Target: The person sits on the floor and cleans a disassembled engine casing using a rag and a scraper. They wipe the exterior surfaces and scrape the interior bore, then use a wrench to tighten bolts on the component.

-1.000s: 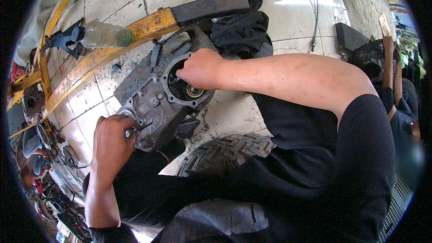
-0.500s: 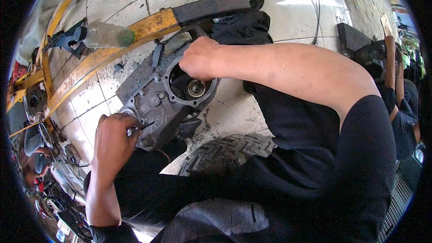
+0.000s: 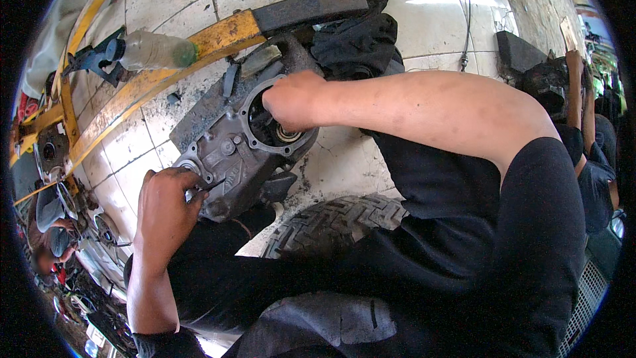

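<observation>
A grey cast-metal gear housing [image 3: 228, 166] lies tilted in front of me, with a large round flanged opening and a smaller one at its lower left. My right hand [image 3: 295, 101] is curled into the large opening, its fingertips hidden inside. Partly below that hand shows a shiny ring-shaped bearing [image 3: 289, 134]. At the smaller flange is my left hand [image 3: 169, 202], thumb and fingers closed together. A thin dark piece sticks out by its fingertips; what it is I cannot make out.
Behind the housing runs a yellow and black metal frame [image 3: 228, 34], with a clear plastic bottle [image 3: 156, 50] beside it. A black cloth [image 3: 354, 40] lies at the beam's end. A knobby tyre [image 3: 331, 225] is near my legs. Another person's arms [image 3: 575, 89] show at far right.
My right hand has shifted down and slightly right within the large opening, covering more of the bearing. The left hand stays almost in place at the smaller flange.
</observation>
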A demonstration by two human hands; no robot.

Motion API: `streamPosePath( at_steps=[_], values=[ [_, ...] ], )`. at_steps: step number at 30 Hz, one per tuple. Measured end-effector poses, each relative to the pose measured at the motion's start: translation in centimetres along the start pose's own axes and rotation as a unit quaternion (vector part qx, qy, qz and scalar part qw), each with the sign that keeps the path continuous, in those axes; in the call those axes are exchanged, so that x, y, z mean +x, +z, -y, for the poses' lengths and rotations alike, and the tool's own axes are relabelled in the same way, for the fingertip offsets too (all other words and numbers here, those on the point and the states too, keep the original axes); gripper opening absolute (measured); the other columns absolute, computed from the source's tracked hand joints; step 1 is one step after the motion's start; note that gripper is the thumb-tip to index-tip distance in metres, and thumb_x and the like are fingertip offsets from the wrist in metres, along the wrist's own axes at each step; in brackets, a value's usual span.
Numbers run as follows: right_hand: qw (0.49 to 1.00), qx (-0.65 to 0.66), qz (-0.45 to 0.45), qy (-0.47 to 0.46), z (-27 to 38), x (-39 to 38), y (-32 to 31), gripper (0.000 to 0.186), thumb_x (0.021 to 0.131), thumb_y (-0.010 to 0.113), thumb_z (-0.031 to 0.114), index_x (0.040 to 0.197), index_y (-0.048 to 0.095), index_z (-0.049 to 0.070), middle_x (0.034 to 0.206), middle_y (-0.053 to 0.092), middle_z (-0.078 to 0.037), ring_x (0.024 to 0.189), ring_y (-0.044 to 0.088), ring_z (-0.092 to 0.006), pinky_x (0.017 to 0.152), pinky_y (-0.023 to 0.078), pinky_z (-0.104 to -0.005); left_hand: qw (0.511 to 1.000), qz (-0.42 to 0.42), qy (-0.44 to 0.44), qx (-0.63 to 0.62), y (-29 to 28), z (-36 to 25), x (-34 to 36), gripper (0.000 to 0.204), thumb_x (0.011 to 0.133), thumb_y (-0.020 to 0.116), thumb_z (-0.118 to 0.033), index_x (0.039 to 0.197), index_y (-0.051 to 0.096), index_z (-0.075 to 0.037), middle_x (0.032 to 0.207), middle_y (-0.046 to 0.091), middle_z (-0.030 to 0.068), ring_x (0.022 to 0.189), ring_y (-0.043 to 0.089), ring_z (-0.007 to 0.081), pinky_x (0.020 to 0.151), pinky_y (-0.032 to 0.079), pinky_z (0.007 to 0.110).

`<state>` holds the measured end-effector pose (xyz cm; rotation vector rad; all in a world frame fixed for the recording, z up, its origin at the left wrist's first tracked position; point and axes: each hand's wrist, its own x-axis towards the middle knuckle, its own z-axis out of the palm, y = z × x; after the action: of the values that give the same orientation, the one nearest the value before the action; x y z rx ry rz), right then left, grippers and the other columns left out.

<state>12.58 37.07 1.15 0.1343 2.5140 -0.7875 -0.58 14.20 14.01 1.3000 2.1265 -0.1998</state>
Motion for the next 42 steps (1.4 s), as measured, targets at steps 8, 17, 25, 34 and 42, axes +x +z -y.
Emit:
streamPosePath(
  at_steps=[8,17,25,34,42],
  values=[
    [0.999,-0.022,-0.023,-0.018,0.0,0.3,-1.1,0.023,0.079,0.066,0.013,0.097,0.077,0.002,0.1,0.075,-0.022,0.095,0.074,-0.0374,0.079,0.06,-0.0474,1.0,-0.015,0.017,-0.001,0.0,0.3,-0.1,0.015,0.076,0.08,-0.013,0.088,0.075,-0.004,0.088,0.072,0.0161,0.087,0.067,0.0373,0.084,0.049,0.046],
    [0.997,-0.023,-0.074,-0.016,-0.6,1.2,0.0,0.022,0.078,0.066,0.013,0.097,0.078,0.01,0.098,0.075,-0.018,0.095,0.073,-0.0364,0.079,0.059,-0.0487,1.0,-0.001,0.008,0.024,-0.2,0.1,0.1,0.02,0.076,0.08,-0.016,0.092,0.075,-0.004,0.09,0.071,0.017,0.09,0.065,0.0389,0.084,0.048,0.047],
    [0.999,-0.037,-0.031,-0.003,-0.6,0.5,0.0,0.024,0.078,0.065,0.012,0.099,0.076,0.015,0.097,0.075,-0.018,0.093,0.073,-0.0372,0.079,0.059,-0.0494,1.0,-0.003,0.018,0.025,0.0,0.3,0.5,0.019,0.077,0.08,-0.015,0.091,0.075,-0.004,0.089,0.07,0.018,0.089,0.065,0.039,0.083,0.049,0.047],
    [0.998,-0.05,-0.033,-0.034,-0.3,0.1,-0.5,0.018,0.08,0.064,0.015,0.091,0.077,0.01,0.096,0.076,-0.019,0.09,0.074,-0.038,0.077,0.059,-0.0513,0.999,-0.013,0.031,0.013,0.1,0.0,0.8,0.017,0.077,0.08,-0.013,0.089,0.074,-0.003,0.088,0.07,0.0177,0.088,0.066,0.0403,0.081,0.05,0.048],
    [0.996,-0.039,-0.072,-0.036,-0.3,1.6,0.6,0.021,0.081,0.064,0.016,0.092,0.077,0.005,0.098,0.076,-0.019,0.092,0.074,-0.0372,0.079,0.059,-0.0496,0.998,-0.026,0.028,0.041,0.1,-0.5,0.9,0.017,0.077,0.08,-0.014,0.09,0.075,-0.003,0.087,0.07,0.018,0.087,0.066,0.0403,0.081,0.05,0.049]
  ],
)
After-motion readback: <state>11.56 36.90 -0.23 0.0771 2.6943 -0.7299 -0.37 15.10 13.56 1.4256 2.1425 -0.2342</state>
